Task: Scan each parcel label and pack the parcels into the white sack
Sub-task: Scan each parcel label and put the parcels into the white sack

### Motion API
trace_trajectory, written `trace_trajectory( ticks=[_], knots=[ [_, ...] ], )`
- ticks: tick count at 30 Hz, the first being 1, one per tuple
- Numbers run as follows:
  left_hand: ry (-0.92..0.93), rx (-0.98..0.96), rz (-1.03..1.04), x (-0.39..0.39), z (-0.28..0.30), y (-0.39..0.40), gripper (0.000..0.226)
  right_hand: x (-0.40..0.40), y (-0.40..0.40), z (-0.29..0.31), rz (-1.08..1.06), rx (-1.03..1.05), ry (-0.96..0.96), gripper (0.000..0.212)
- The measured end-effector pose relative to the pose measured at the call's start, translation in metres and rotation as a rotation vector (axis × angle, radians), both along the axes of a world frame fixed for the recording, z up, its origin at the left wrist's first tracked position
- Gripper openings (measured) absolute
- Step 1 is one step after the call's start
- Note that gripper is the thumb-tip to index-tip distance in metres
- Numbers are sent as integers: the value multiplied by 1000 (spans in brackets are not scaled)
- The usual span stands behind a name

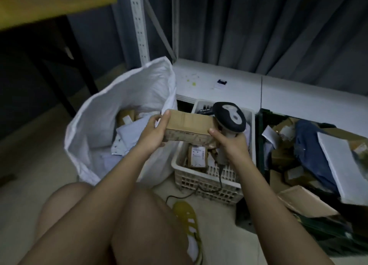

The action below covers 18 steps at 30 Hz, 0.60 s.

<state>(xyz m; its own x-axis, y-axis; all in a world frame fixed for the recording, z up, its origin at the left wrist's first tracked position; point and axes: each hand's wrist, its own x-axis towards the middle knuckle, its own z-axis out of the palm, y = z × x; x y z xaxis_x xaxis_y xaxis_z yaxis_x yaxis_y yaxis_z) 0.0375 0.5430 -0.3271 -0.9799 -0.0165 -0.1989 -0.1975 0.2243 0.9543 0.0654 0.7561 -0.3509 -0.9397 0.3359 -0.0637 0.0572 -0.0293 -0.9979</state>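
My left hand (154,132) grips the left end of a brown cardboard parcel (189,125), held above the gap between sack and crate. My right hand (231,143) is closed around the handle of a grey and black barcode scanner (231,117), whose head sits just right of the parcel; the thumb touches the parcel's right corner. The white sack (111,113) stands open at the left with several parcels and mailers inside. A labelled brown parcel (197,156) lies in the white plastic crate (199,177) below my hands.
A dark bin (260,145) at the right holds cardboard boxes, a blue bag (310,151) and a grey mailer (342,163). A white low shelf (219,79) runs behind. The scanner cable (191,193) trails on the floor. My knees and a yellow shoe (187,221) are in front.
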Motion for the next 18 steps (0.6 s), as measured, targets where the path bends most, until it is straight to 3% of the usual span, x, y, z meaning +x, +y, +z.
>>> trace_trajectory(
  ticks=[3,7,9,13,18],
  knots=[
    [52,-64,-101,14,33,-29,56,2,-25,22,21,12,42,46],
    [211,-175,-225,24,60,-62,34,-7,-56,43,42,-5,-15,42],
    [309,-196,-172,19,61,-75,46,-10,-67,51,82,-27,-45,43],
    [232,-53,29,14,64,-87,40,-11,-77,59,191,-78,-30,21],
    [158,278,29,10,55,-90,68,-22,-89,53,271,-120,-25,38]
  ],
)
